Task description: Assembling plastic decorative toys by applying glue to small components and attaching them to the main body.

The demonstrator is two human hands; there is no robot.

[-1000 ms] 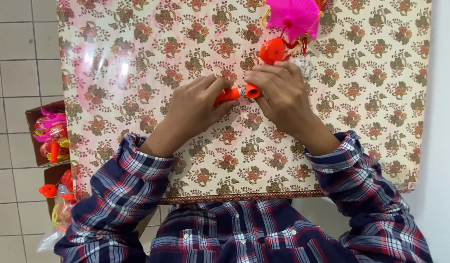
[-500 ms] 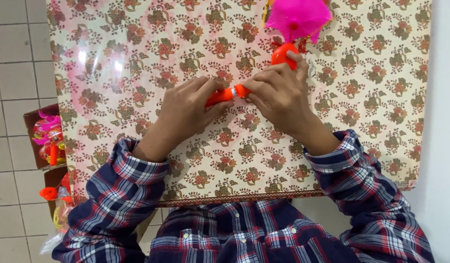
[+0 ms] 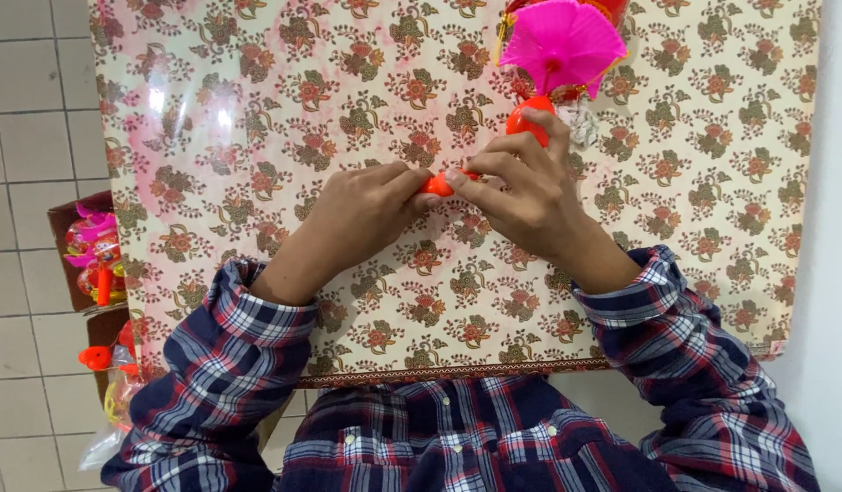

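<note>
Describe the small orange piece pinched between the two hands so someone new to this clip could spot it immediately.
Start at the table with the floral cloth, then find where the left hand and right hand meet near its middle. The small orange piece sits pinched between their fingertips. Unlike the bigger orange ball under the pink fan-shaped top behind the right hand, it is tiny and mostly covered.

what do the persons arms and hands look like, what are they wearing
Both arms are covered by long sleeves of a plaid shirt in navy, red and white, with buttoned cuffs ending at the wrists. The left hand and right hand are bare: no gloves, and no rings or watch visible. The left sleeve and right sleeve match the shirt front.
</note>
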